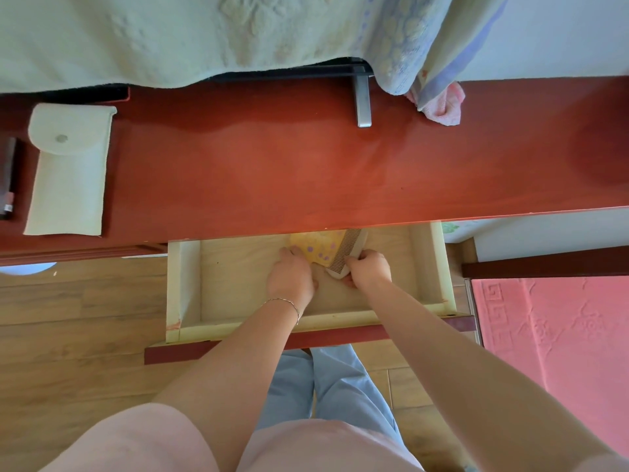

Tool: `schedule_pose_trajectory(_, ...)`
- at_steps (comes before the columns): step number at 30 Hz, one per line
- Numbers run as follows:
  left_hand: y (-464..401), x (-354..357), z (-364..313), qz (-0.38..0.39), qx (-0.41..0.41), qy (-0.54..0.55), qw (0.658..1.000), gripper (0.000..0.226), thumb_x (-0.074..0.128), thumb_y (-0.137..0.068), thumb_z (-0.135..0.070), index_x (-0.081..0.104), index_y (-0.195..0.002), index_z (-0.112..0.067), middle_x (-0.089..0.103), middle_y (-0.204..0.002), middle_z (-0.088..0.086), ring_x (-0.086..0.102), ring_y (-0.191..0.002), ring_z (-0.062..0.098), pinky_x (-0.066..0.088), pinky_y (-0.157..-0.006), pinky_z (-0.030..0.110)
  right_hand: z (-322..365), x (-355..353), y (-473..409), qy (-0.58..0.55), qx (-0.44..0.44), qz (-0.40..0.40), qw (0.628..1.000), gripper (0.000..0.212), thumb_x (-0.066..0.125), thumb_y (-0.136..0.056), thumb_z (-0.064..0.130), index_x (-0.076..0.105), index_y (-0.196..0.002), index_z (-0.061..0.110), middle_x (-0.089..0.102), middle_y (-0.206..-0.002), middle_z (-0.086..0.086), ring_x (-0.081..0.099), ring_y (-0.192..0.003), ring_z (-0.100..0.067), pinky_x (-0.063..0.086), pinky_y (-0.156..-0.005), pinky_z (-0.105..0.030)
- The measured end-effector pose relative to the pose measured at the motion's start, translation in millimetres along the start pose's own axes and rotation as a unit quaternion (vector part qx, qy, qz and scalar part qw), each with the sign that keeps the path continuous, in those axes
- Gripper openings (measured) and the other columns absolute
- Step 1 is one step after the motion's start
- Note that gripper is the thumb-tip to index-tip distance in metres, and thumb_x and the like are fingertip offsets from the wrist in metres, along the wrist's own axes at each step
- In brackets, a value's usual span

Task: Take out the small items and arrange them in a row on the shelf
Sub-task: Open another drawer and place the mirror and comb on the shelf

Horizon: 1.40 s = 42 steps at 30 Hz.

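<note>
A pale wooden drawer (439, 267) stands pulled out under the red-brown shelf top (272, 172). Inside it, near the back, lie a yellow pouch with purple dots (318, 250) and a beige comb (345, 255) that rests partly on the pouch. My right hand (369, 269) grips the near end of the comb. My left hand (289, 277) rests on the pouch's left edge, fingers bent over it. On the shelf's left end lie a white snap-button pouch (68, 172) and a dark slim item (8, 178).
A pale green cloth (170, 39) drapes over a monitor whose silver stand foot (362, 100) sits on the shelf. A pink cloth (446, 103) hangs at its right. A pink rug (551, 335) covers the floor to the right.
</note>
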<state>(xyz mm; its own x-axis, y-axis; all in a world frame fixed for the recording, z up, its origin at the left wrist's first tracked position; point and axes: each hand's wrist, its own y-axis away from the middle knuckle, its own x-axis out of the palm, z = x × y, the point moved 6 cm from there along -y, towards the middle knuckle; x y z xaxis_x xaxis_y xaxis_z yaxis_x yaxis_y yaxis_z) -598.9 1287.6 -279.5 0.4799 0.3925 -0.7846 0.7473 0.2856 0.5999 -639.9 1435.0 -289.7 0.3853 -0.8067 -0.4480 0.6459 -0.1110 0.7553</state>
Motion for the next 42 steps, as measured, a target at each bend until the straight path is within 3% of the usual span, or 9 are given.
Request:
schedule_pose_trajectory(3, -3, -6, 4, 0.018, 0.000, 0.046, 0.999, 0.047, 0.056, -0.086, -0.024, 0.040, -0.125, -0.003, 0.059, -0.112, 0.013, 0.057, -0.102, 0.032, 0.045, -0.079, 0.035, 2, -2, 4, -0.011, -0.002, 0.011, 1.000, 0.010, 0.051, -0.090, 0.018, 0.058, -0.087, 0.011, 0.066, -0.073, -0.009, 0.063, -0.062, -0.024, 0.057, -0.074, -0.039)
schedule_pose_trajectory(6, 3, -9, 10, 0.049, -0.016, 0.176, 0.983, 0.022, 0.052, -0.086, -0.022, 0.058, -0.104, -0.010, 0.068, -0.093, 0.009, 0.063, -0.085, 0.028, 0.048, -0.069, 0.033, 8, -5, 11, -0.023, -0.010, 0.025, 0.999, 0.011, 0.049, -0.092, 0.015, 0.058, -0.086, 0.012, 0.064, -0.071, -0.006, 0.059, -0.056, -0.019, 0.055, -0.068, -0.035)
schedule_pose_trajectory(9, 15, -10, 10, 0.086, -0.010, 0.281, 0.956, 0.010, 0.052, -0.087, -0.017, 0.061, -0.087, -0.017, 0.066, -0.084, 0.005, 0.061, -0.075, 0.023, 0.049, -0.067, 0.033, 10, -10, 19, -0.081, 0.006, 0.040, 0.996, 0.017, 0.046, -0.090, 0.008, 0.061, -0.081, 0.012, 0.066, -0.071, -0.007, 0.058, -0.055, -0.019, 0.053, -0.061, -0.033)
schedule_pose_trajectory(12, 28, -17, 15, 0.119, -0.035, 0.377, 0.918, 0.007, 0.058, -0.084, -0.015, 0.064, -0.081, -0.012, 0.054, -0.070, 0.005, 0.046, -0.059, 0.018, 0.036, -0.054, 0.027, 12, -16, 29, -0.123, 0.021, 0.068, 0.990, 0.017, 0.047, -0.085, 0.002, 0.064, -0.083, 0.004, 0.068, -0.072, -0.014, 0.058, -0.056, -0.022, 0.050, -0.057, -0.032)
schedule_pose_trajectory(19, 65, -39, 27, 0.205, -0.079, 0.511, 0.831, 0.008, 0.061, -0.085, -0.004, 0.066, -0.090, -0.003, 0.068, -0.082, 0.011, 0.052, -0.060, 0.011, 0.044, -0.053, 0.015, 7, -41, 63, -0.160, 0.050, 0.124, 0.978, 0.012, 0.053, -0.089, 0.004, 0.061, -0.091, -0.005, 0.062, -0.069, -0.016, 0.058, -0.050, -0.018, 0.048, -0.047, -0.024)
schedule_pose_trajectory(23, 92, -49, 29, 0.262, -0.071, 0.541, 0.796, 0.006, 0.061, -0.087, -0.004, 0.062, -0.093, -0.006, 0.067, -0.080, 0.008, 0.055, -0.070, 0.012, 0.045, -0.051, 0.013, 3, -54, 84, -0.122, 0.062, 0.168, 0.976, 0.013, 0.054, -0.090, 0.007, 0.060, -0.092, -0.004, 0.060, -0.068, -0.014, 0.055, -0.048, -0.016, 0.046, -0.045, -0.024)
schedule_pose_trajectory(30, 115, -78, 39, 0.351, 0.024, 0.487, 0.799, 0.010, 0.059, -0.088, -0.006, 0.059, -0.095, -0.013, 0.066, -0.078, -0.001, 0.062, -0.070, 0.003, 0.047, -0.064, 0.016, 30, -80, 115, -0.015, 0.008, 0.261, 0.965, 0.014, 0.051, -0.088, 0.007, 0.060, -0.084, -0.002, 0.056, -0.057, -0.010, 0.049, -0.045, -0.015, 0.039, -0.043, -0.022)
schedule_pose_trajectory(34, 116, -104, 47, 0.328, 0.059, 0.538, 0.774, 0.011, 0.056, -0.088, -0.001, 0.057, -0.093, -0.011, 0.066, -0.072, -0.001, 0.061, -0.065, 0.004, 0.047, -0.063, 0.017, 66, -78, 126, -0.003, -0.048, 0.278, 0.959, 0.018, 0.048, -0.090, 0.006, 0.060, -0.078, -0.001, 0.058, -0.052, -0.007, 0.049, -0.042, -0.013, 0.039, -0.041, -0.021)
schedule_pose_trajectory(42, 91, -138, 84, 0.193, 0.067, 0.596, 0.777, 0.008, 0.056, -0.090, -0.006, 0.058, -0.092, -0.013, 0.066, -0.073, -0.003, 0.057, -0.069, 0.007, 0.041, -0.068, 0.022, 134, -28, 119, 0.024, -0.120, 0.313, 0.942, 0.025, 0.049, -0.092, 0.011, 0.063, -0.101, -0.007, 0.063, -0.079, -0.014, 0.054, -0.057, -0.015, 0.047, -0.053, -0.022)
